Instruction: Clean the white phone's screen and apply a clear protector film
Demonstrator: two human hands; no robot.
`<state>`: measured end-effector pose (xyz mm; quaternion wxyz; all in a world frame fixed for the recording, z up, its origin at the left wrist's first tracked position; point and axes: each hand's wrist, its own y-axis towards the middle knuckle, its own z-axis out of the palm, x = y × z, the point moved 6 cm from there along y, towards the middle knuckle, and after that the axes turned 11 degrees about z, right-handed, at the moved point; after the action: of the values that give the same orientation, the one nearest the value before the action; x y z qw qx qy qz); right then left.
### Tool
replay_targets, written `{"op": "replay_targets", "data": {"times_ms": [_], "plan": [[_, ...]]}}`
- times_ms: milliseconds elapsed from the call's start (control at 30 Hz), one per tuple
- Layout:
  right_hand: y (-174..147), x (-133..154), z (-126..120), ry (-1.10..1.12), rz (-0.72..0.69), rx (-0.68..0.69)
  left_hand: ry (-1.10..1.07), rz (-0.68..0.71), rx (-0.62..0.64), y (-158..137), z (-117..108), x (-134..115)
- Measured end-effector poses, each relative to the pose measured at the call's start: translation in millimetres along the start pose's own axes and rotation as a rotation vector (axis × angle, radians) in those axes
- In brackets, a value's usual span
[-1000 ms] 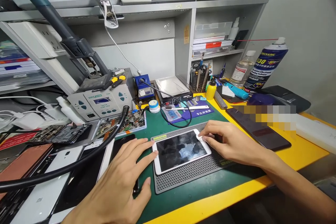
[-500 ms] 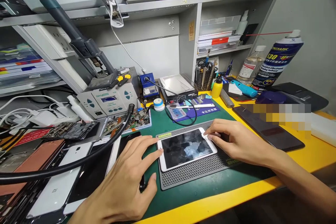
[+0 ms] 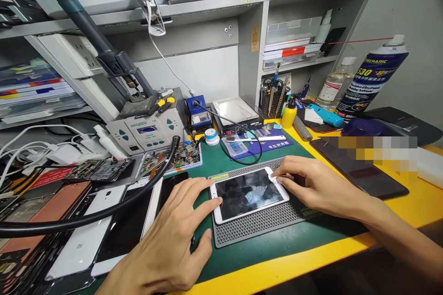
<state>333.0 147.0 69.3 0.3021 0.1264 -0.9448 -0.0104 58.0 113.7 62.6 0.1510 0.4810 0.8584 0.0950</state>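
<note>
A white-framed smartphone (image 3: 254, 193) lies face up on a grey perforated mat (image 3: 238, 235), its dark glossy screen showing pale reflections. Resting against the phone's left end is my left hand (image 3: 173, 235), open, with fingers spread and two fingertips on the white border. At the opposite end, my right hand (image 3: 311, 182) is closed, thumb and forefinger drawn together at the phone's edge by its upper right corner. Whatever those fingers hold, if anything, is hidden.
Left of the mat lie several phones and parts, including a white phone back (image 3: 86, 230), crossed by a black hose (image 3: 104, 226). A hot-air station (image 3: 147, 131), soldering station (image 3: 199, 113), brush (image 3: 259, 138), yellow bottle (image 3: 289, 114) and spray can (image 3: 372, 78) stand or lie behind. A dark phone (image 3: 360, 168) is at right.
The whole view has shifted slightly, so the bench appears a little further right. Both hands stay at the two ends of the phone, with the right fingers moving only slightly.
</note>
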Motion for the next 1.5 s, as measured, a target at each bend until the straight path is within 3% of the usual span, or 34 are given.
{"op": "replay_targets", "data": {"times_ms": [500, 767, 900, 1300, 1500], "plan": [[-0.9, -0.6, 0.1, 0.0, 0.006, 0.004, 0.026, -0.007, -0.066, -0.4, -7.9, 0.9], [0.1, 0.1, 0.2, -0.006, -0.016, -0.004, 0.005, -0.039, 0.063, -0.4, 4.7, -1.2], [0.5, 0.8, -0.1, 0.004, -0.029, -0.007, 0.005, -0.046, 0.037, -0.3, 3.4, -0.3], [0.2, 0.0, -0.1, 0.009, -0.038, -0.006, 0.003, -0.004, -0.01, -0.5, 1.9, -1.8], [-0.5, 1.7, -0.2, 0.002, -0.046, -0.003, 0.015, 0.092, -0.034, 3.2, 4.9, -9.4]]}}
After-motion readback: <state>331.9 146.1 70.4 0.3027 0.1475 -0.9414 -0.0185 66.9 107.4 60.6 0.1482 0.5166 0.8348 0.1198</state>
